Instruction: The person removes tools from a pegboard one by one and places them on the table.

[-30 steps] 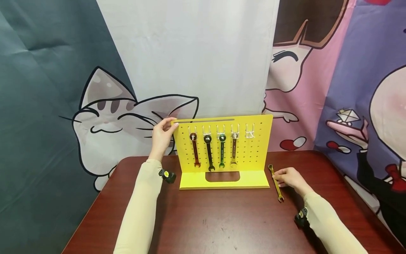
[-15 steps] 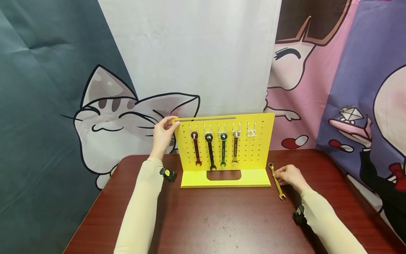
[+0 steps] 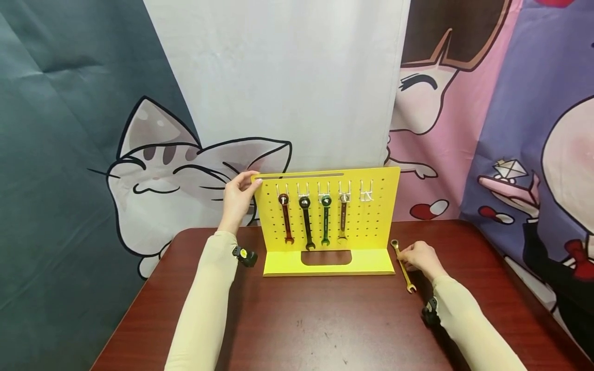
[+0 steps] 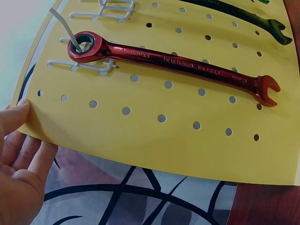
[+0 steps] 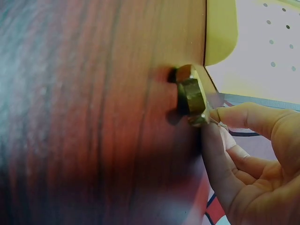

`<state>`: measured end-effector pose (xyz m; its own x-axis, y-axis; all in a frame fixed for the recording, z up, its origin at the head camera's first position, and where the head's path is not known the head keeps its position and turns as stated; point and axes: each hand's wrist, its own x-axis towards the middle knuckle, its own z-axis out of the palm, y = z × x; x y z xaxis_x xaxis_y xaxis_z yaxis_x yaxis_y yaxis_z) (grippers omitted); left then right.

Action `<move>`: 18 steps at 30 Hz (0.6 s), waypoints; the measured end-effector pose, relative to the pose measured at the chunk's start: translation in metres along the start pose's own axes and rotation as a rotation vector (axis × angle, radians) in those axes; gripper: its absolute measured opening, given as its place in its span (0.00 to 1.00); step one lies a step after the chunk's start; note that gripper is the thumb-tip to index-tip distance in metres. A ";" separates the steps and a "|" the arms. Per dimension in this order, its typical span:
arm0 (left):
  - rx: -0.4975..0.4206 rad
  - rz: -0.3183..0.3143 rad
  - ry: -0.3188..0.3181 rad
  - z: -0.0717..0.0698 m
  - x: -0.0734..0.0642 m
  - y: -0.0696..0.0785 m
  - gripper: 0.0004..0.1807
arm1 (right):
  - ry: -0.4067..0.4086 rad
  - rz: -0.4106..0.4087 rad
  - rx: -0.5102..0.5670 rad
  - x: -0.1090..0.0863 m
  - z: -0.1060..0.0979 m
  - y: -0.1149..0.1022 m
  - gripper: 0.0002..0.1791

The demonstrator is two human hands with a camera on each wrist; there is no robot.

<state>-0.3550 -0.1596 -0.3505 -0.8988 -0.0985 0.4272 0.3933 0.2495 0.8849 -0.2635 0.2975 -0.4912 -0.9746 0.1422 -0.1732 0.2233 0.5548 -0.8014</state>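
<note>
My left hand [image 3: 237, 198] pinches the upper left corner of an upright yellow pegboard [image 3: 371, 226], thumb in front and fingers behind in the left wrist view. On the board's white hooks hang a red wrench [image 4: 178, 64], a black wrench [image 3: 307, 224], a green wrench [image 3: 326, 221] and a brownish wrench [image 3: 343, 216]. The rightmost hook [image 3: 366, 195] bears nothing. To the right of the board, my right hand [image 3: 421, 257] pinches a gold wrench [image 3: 405, 269] between thumb and fingers, low over the table. Its open end [image 5: 192, 96] points toward the right wrist camera.
The pegboard's foot [image 3: 283, 264], with a rounded cutout, rests on a dark red wooden table [image 3: 315, 319]. Behind the table hangs a cartoon-printed cloth [image 3: 297, 77]. Black wrist cameras sit on both sleeves.
The right hand and wrist have shifted slightly left, still pinching the gold wrench, which has barely moved. The left hand stays on the board's corner. The head view sways a little.
</note>
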 end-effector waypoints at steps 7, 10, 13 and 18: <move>0.003 0.001 -0.006 0.000 0.003 0.002 0.15 | -0.006 0.003 0.008 0.001 -0.003 -0.005 0.11; 0.007 -0.008 -0.015 0.001 0.003 0.001 0.16 | -0.006 -0.002 0.008 -0.002 -0.005 -0.005 0.12; 0.004 -0.008 -0.023 0.001 0.002 0.000 0.16 | -0.002 0.000 0.008 -0.004 -0.006 -0.003 0.11; 0.011 -0.018 -0.025 -0.003 0.001 -0.003 0.16 | -0.015 -0.008 0.015 -0.005 -0.003 0.000 0.10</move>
<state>-0.3563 -0.1628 -0.3520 -0.9104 -0.0791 0.4060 0.3747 0.2581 0.8905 -0.2589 0.2996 -0.4890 -0.9764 0.1259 -0.1754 0.2158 0.5438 -0.8110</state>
